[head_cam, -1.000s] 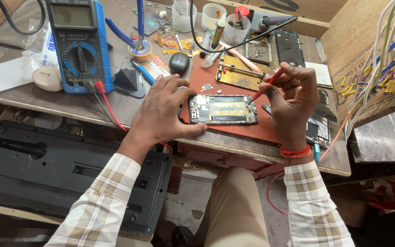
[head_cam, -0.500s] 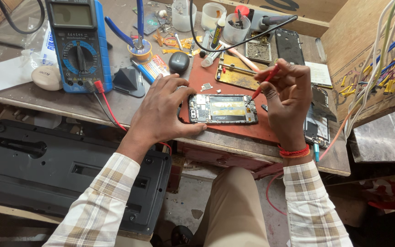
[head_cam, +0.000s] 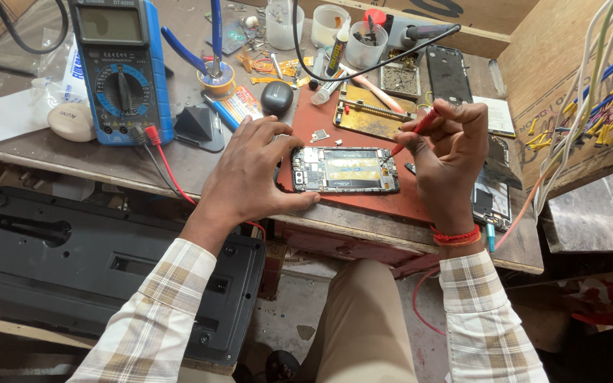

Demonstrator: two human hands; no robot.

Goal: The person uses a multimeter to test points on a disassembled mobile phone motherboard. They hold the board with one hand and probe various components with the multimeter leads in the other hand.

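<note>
- The opened smartphone with its back cover off (head_cam: 345, 170) lies flat on the dark red work mat (head_cam: 363, 202), its long axis running left to right across the person's front.
- The left hand (head_cam: 253, 174) rests at the phone's left end, fingers spread and bent around that short edge, thumb along the near side; it steadies the phone and does not lift it.
- The right hand (head_cam: 448, 152) sits just past the phone's right end, fingers pinched shut on a thin red-handled tool (head_cam: 414, 130) whose tip slants down towards the phone's upper right corner; whether it touches cannot be told.
- Both hands are equally close, one at each end.
- The phone shows a dark frame, a pale yellowish panel in the middle, and circuit parts at the left end.
- A blue multimeter (head_cam: 118, 67) stands well apart on the left.
</note>
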